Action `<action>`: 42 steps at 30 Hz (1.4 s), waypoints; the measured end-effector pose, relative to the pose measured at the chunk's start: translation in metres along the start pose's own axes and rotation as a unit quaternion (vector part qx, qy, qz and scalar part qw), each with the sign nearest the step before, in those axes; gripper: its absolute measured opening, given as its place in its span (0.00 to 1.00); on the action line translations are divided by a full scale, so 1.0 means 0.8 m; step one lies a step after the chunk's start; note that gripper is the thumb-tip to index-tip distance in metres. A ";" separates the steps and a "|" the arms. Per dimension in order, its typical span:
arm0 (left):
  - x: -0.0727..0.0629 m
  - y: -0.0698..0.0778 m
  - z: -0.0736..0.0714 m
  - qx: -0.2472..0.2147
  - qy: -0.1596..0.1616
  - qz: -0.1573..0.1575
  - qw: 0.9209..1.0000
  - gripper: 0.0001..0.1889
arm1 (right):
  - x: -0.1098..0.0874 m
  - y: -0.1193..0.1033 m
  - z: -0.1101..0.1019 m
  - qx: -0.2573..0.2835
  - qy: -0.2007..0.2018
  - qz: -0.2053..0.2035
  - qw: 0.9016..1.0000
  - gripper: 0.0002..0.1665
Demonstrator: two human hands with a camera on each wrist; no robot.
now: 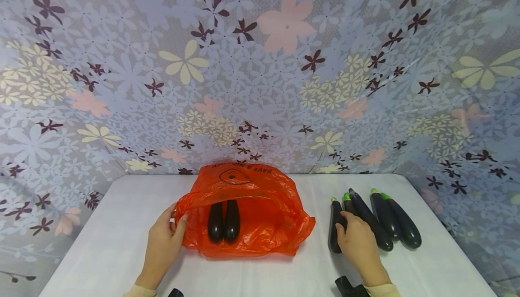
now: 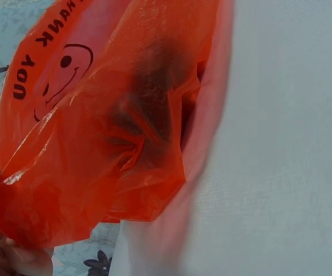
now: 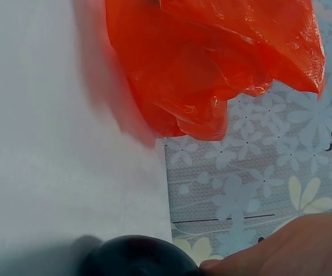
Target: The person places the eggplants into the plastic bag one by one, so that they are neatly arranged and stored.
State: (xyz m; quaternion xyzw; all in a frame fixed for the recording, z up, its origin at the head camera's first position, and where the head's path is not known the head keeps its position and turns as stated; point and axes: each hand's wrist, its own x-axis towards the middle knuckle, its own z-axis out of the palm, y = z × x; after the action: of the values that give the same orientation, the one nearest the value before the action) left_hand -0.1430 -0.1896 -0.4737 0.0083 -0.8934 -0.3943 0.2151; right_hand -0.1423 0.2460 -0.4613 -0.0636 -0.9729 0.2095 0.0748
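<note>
A red plastic bag (image 1: 280,234) lies with its mouth spread toward me in the head view. Two dark eggplants (image 1: 232,225) rest side by side inside it. My left hand (image 1: 164,238) pinches the left rim of its mouth; the left wrist view shows the fingers (image 2: 27,260) on the crumpled plastic. On the right, my right hand (image 1: 359,243) is over the eggplants, thumb and forefinger beside the leftmost eggplant (image 1: 334,229). In the right wrist view a fingertip or thumb meets a rounded eggplant end (image 3: 137,256). How far the fingers curl is hidden.
More eggplants with green or dark stem ends lie to the right of my right hand, including the outermost eggplant (image 1: 406,225). Everything stands on a white table (image 1: 260,279). A flowered cloth wall (image 1: 260,85) rises behind the table and along its sides.
</note>
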 end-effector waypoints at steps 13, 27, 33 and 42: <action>0.000 0.003 0.000 0.001 0.001 -0.001 1.000 0.21 | 0.001 -0.009 -0.003 -0.047 -0.059 0.068 0.995 0.30; -0.001 -0.001 0.001 0.002 0.001 0.000 1.000 0.21 | 0.004 -0.001 0.000 -0.007 -0.072 0.065 0.995 0.32; -0.001 -0.002 0.002 0.000 0.004 0.004 1.000 0.22 | 0.005 -0.002 0.001 0.002 -0.072 0.071 0.995 0.32; -0.002 -0.004 0.003 -0.002 0.006 0.007 1.000 0.21 | 0.005 0.002 -0.001 0.019 -0.076 0.065 0.995 0.33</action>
State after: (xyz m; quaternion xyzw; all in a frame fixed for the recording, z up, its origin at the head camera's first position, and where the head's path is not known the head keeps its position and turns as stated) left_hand -0.1429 -0.1899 -0.4777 0.0041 -0.8911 -0.3948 0.2235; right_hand -0.1462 0.2480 -0.4607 -0.1093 -0.9654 0.2364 -0.0117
